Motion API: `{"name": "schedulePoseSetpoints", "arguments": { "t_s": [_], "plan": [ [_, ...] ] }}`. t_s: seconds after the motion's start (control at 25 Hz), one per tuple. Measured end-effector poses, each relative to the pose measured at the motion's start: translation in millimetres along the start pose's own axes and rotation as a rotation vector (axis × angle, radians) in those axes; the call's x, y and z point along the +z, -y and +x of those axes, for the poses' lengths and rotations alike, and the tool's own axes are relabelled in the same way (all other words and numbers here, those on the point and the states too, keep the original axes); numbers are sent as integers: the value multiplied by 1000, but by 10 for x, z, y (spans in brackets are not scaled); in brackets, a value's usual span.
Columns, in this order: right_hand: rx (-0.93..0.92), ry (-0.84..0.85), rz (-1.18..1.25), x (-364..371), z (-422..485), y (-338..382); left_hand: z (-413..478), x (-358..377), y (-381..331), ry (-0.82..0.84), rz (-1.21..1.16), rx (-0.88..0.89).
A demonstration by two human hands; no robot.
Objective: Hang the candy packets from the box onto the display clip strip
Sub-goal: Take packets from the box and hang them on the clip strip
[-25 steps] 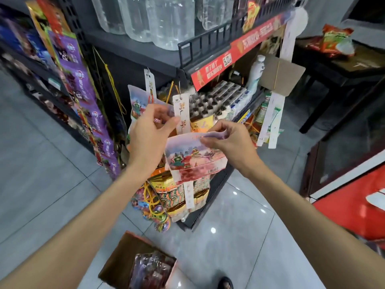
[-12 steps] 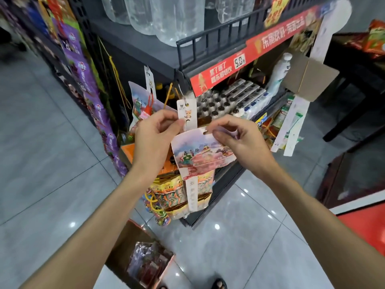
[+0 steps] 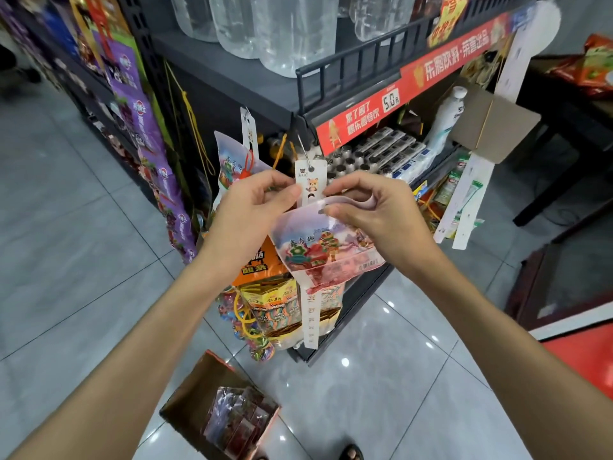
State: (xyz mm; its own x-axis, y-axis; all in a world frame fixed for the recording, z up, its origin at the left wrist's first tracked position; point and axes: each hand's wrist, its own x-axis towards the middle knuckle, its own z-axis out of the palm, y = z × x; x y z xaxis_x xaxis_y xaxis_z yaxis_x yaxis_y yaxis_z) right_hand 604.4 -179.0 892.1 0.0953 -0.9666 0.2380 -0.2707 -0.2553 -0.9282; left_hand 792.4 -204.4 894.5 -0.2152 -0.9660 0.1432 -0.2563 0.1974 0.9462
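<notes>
two hands work at the clip strip (image 3: 310, 181): left hand (image 3: 252, 214) pinches its edge, right hand (image 3: 374, 214) pinches the candy packet (image 3: 323, 252) top against it. if the hole misses the clip, the packet could slip and fall towards the box (image 3: 185, 393) below the strip.

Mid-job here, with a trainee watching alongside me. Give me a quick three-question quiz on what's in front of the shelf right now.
1. True or false: the right hand pinches the top edge of the candy packet.
2. Where does the box of packets sit? A) on the shelf B) on the floor C) on a table
3. What does the left hand hold?

Key: 1 true; 2 B; 3 the clip strip.
</notes>
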Motion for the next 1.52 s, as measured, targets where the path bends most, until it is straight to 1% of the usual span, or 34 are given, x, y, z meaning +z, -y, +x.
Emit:
{"name": "schedulePoseSetpoints", "arguments": {
  "t_s": [0.12, 0.24, 0.36, 0.44, 0.64, 0.76, 0.92, 1.04, 1.12, 1.2, 1.28, 1.36, 1.44, 1.52],
  "plan": [
    [-2, -27, -19, 71, 51, 82, 16, -29, -45, 43, 42, -15],
    [12, -74, -38, 119, 89, 98, 32, -46, -49, 52, 38, -63],
    [31, -137, -58, 150, 105, 80, 38, -36, -80, 84, 25, -69],
    [33, -146, -69, 161, 99, 77, 35, -38, -96, 85, 17, -70],
    [59, -46, 20, 83, 6, 9, 15, -40, -86, 16, -35, -82],
    [145, 8, 75, -28, -148, -230, -42, 50, 34, 17, -81, -76],
    [355, 105, 1, -102, -429, -782, -158, 298, 499, 81, -30, -133],
    [470, 193, -159, -67, -715, -1232, -295, 547, 930, 91, -67, -239],
    [537, 170, -220, -28, -928, -1449, -506, 692, 1239, 47, -100, -339],
    [589, 121, -193, 36, -1134, -1673, -783, 840, 1559, -11, -84, -344],
    [591, 93, -197, 128, -1259, -1873, -970, 926, 1857, -83, -98, -309],
    [589, 91, -197, 247, -1350, -2073, -1068, 1001, 2138, -125, -100, -343],
    [590, 100, -197, 385, -1394, -2229, -1083, 1064, 2388, -131, -124, -469],
    [576, 167, -214, 541, -1432, -2462, -1088, 1177, 2762, -126, -133, -614]
  ]
}}
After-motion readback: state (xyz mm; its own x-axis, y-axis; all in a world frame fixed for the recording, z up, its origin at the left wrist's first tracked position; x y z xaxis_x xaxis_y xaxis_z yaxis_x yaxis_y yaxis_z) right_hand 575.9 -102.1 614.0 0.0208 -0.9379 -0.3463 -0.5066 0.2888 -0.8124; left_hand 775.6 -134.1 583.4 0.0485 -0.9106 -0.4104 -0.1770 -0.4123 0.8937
